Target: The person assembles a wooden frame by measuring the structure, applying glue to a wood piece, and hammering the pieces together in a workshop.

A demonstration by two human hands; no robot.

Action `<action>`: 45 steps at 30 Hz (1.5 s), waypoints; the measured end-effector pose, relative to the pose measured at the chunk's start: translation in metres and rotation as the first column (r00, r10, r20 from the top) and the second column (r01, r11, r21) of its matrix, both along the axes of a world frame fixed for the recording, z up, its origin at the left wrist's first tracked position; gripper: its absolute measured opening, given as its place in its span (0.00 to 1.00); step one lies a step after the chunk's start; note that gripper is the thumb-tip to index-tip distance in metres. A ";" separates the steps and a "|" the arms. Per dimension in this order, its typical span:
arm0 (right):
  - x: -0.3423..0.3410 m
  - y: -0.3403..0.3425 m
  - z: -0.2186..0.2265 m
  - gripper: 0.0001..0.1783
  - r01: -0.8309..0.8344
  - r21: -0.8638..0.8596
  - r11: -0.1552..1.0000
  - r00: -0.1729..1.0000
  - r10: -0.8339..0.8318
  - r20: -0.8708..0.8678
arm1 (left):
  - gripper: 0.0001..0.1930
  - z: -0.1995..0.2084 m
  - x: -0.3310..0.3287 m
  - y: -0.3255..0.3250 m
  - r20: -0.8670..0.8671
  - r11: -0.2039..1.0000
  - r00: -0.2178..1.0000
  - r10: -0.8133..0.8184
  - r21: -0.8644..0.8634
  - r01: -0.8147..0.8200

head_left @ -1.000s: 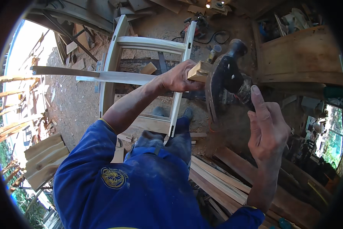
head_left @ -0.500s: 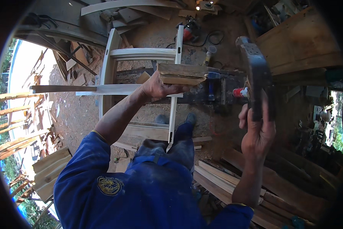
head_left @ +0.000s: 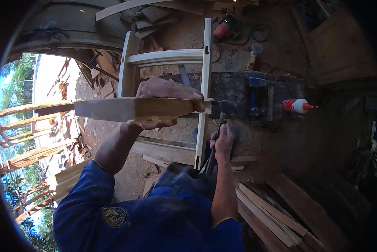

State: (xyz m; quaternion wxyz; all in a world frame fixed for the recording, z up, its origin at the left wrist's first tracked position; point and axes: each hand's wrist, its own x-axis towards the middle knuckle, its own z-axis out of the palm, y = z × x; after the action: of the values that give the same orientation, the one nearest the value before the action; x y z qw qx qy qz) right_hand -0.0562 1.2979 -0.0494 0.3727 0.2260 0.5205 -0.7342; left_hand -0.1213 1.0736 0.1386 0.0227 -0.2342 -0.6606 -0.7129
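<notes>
My left hand (head_left: 167,90) is closed around a wooden piece (head_left: 133,110) lying crosswise over a pale wooden frame (head_left: 165,56). Its fingers wrap over the near edge and under it. My right hand (head_left: 223,145) grips the handle of a hammer (head_left: 225,110), whose head is by the right end of the wooden piece, just right of the frame's right upright (head_left: 205,63). Whether the head touches the wood I cannot tell. Part of the frame's middle is hidden behind the held piece and my left arm.
A dark bench (head_left: 234,90) runs under the frame to the right, with a red and white glue bottle (head_left: 295,106) at its far end. A red power tool (head_left: 224,30) with a cord lies on the floor beyond. Several planks (head_left: 272,216) are stacked at lower right.
My right hand has brought the hammer from raised at the right down and left to the wood's right end. The wooden piece in my left hand has shifted left and down.
</notes>
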 end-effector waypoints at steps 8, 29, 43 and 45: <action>-0.005 0.003 -0.002 0.14 0.326 0.045 0.944 0.944 -0.328 0.038 | 0.27 -0.002 -0.002 -0.007 0.010 0.998 1.000 0.000 -0.066 0.001; -0.016 -0.058 -0.059 0.37 -0.044 0.609 0.792 0.708 0.455 -0.540 | 0.29 -0.001 0.001 -0.021 0.019 0.997 1.000 -0.017 -0.075 0.018; -0.058 -0.026 -0.054 0.36 -0.075 0.685 0.725 0.668 0.546 -0.505 | 0.31 -0.008 0.002 -0.017 -0.074 0.995 0.997 -0.004 -0.098 -0.003; -0.065 -0.018 -0.056 0.36 -0.040 0.741 0.670 0.575 0.622 -0.531 | 0.34 -0.005 0.005 -0.017 -0.089 0.997 0.996 0.005 -0.078 -0.012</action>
State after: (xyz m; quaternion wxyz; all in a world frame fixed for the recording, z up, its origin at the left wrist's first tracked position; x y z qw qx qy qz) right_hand -0.1207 1.2804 -0.1051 0.1583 -0.0942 0.8825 -0.4328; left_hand -0.1167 1.0565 0.1340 0.0460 -0.2635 -0.6874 -0.6752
